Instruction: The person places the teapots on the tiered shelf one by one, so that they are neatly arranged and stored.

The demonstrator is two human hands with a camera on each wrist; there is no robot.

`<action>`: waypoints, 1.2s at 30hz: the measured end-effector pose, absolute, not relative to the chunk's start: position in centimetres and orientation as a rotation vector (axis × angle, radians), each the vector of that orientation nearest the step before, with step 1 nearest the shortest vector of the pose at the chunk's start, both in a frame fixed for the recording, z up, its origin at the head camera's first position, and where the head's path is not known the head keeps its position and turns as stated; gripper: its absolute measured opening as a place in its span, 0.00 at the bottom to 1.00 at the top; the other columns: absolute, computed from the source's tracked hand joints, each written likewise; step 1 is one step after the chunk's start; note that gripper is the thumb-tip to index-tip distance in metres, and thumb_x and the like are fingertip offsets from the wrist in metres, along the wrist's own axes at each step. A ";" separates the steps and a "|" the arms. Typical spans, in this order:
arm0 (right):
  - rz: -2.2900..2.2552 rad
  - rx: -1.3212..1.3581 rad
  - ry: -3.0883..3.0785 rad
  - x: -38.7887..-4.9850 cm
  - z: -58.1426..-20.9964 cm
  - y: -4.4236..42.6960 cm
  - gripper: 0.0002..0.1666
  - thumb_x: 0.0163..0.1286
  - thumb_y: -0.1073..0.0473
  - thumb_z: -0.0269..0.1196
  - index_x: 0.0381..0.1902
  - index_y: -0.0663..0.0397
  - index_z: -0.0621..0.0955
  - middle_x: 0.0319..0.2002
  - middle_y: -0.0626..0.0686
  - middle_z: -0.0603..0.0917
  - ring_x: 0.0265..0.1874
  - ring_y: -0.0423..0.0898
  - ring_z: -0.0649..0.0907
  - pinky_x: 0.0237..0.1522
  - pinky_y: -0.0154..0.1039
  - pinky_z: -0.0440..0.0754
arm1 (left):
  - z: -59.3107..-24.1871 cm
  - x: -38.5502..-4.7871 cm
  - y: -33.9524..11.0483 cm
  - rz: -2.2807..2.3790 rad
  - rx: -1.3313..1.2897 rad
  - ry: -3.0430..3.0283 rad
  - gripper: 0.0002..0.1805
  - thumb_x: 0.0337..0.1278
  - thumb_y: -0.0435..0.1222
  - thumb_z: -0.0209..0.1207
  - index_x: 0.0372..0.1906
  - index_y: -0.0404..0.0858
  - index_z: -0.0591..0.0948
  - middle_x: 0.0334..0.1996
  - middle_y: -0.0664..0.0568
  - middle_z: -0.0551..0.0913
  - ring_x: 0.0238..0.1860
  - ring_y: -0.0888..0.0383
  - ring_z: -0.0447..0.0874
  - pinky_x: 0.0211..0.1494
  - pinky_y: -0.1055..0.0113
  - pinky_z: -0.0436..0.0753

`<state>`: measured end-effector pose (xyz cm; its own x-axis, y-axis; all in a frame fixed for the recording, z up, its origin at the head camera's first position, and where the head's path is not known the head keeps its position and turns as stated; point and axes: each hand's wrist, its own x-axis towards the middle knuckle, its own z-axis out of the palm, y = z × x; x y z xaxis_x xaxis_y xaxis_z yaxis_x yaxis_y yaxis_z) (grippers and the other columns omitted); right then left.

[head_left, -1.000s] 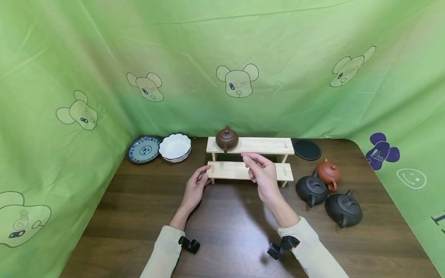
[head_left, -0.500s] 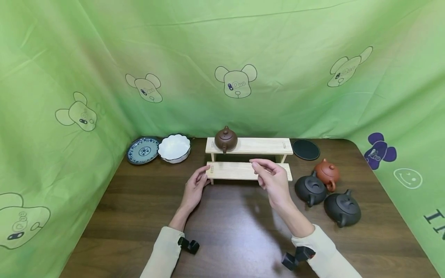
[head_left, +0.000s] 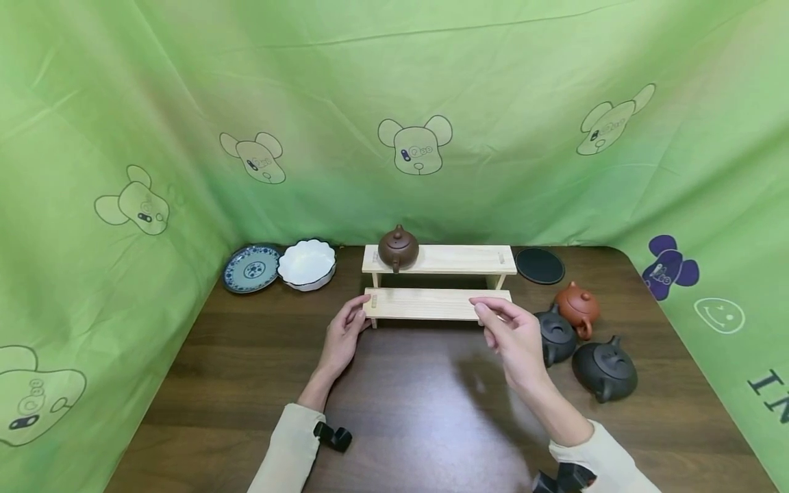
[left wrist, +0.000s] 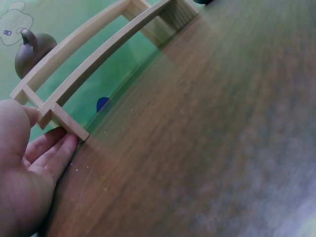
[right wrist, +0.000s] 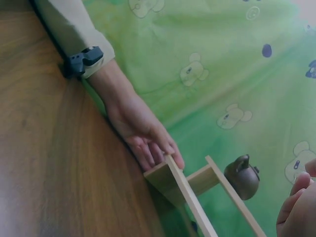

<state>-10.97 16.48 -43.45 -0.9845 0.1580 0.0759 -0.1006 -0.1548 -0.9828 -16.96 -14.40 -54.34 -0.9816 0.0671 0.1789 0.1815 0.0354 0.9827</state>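
Observation:
A pale two-tier wooden shelf stands on the table. My left hand holds the left end of its lower tier. In the left wrist view, the thumb touches the board's end and the fingers rest against the short leg. On the upper tier, at its left, sits a small brown teapot. My right hand is in the air before the lower tier's right end, thumb and forefinger close together. Nothing shows between them. This hand partly hides a black teapot in the head view.
A reddish-brown teapot and another black teapot stand at the right. Behind them lies a dark round mat. A blue-patterned plate and a white scalloped bowl are at the back left. Green cloth surrounds the table.
My right hand has moved right and slightly toward me, from before the shelf's middle to its right end. The left hand has stayed on the shelf's left end.

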 end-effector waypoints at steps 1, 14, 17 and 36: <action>2.259 -0.072 -1.921 -10.8 -43.5 16.8 0.06 0.79 0.67 0.70 0.47 0.56 0.93 0.26 0.46 0.83 0.17 0.36 0.72 0.17 0.25 0.67 | -54.5 -17.0 -14.4 -2.098 -0.283 -2.193 0.20 0.90 0.31 0.52 0.76 0.33 0.78 0.70 0.29 0.81 0.67 0.48 0.85 0.69 0.59 0.90; 2.208 -0.121 -1.870 -8.5 -43.6 20.0 0.07 0.79 0.70 0.68 0.46 0.60 0.93 0.24 0.47 0.83 0.16 0.37 0.73 0.15 0.32 0.65 | -53.9 -17.1 -14.1 -2.133 -0.210 -2.233 0.21 0.89 0.28 0.50 0.76 0.31 0.77 0.72 0.30 0.80 0.70 0.43 0.82 0.73 0.55 0.87; 2.202 -0.117 -1.867 -7.9 -43.7 20.7 0.08 0.80 0.70 0.68 0.45 0.60 0.93 0.24 0.49 0.83 0.16 0.38 0.73 0.14 0.33 0.65 | -53.9 -17.2 -14.1 -2.141 -0.201 -2.226 0.21 0.89 0.27 0.50 0.76 0.31 0.77 0.71 0.30 0.80 0.70 0.42 0.83 0.72 0.56 0.87; 2.177 -0.174 -1.863 -5.1 -45.3 24.8 0.10 0.81 0.74 0.64 0.48 0.65 0.92 0.24 0.46 0.83 0.15 0.36 0.74 0.15 0.45 0.56 | -54.0 -17.0 -14.3 -2.138 -0.241 -2.209 0.21 0.90 0.29 0.50 0.77 0.30 0.76 0.73 0.31 0.79 0.70 0.46 0.83 0.73 0.55 0.87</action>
<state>-5.09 24.77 -45.31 -0.9564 0.2801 0.0834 -0.1258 -0.1368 -0.9826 -17.01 -14.30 -54.04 -0.9861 0.0717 0.1497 0.1520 0.0269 0.9880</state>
